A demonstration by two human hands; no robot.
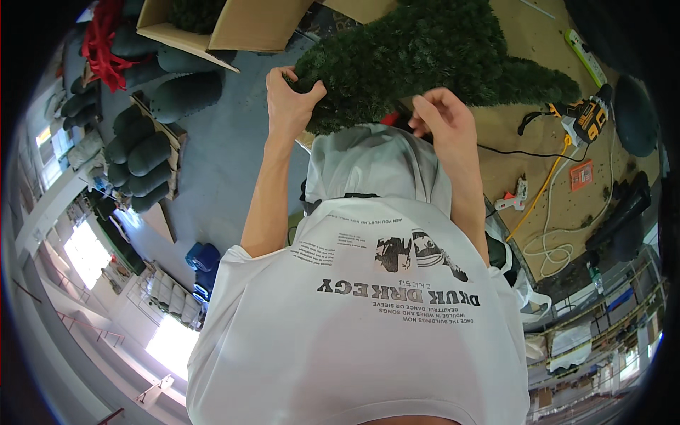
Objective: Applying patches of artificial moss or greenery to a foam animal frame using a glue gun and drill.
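Head view: two bare hands meeting dark green foliage, which is lying just right of an open cardboard box (255, 28).
The left hand (289, 106) is reaching forward near the box, its thumb and bent fingers gripping the end of the green foliage (425, 49); the right hand (448, 117) is hovering at the near edge, farther right of the box, its fingers curling inward, and whether they are pinching anything cannot be told. Nearer the wearer than the box, a white shirt (397, 354) is showing upside-down dark lettering around a dark graphic. The foliage is looking dense and needle-leaved, tapering to a narrow tail away from the box.
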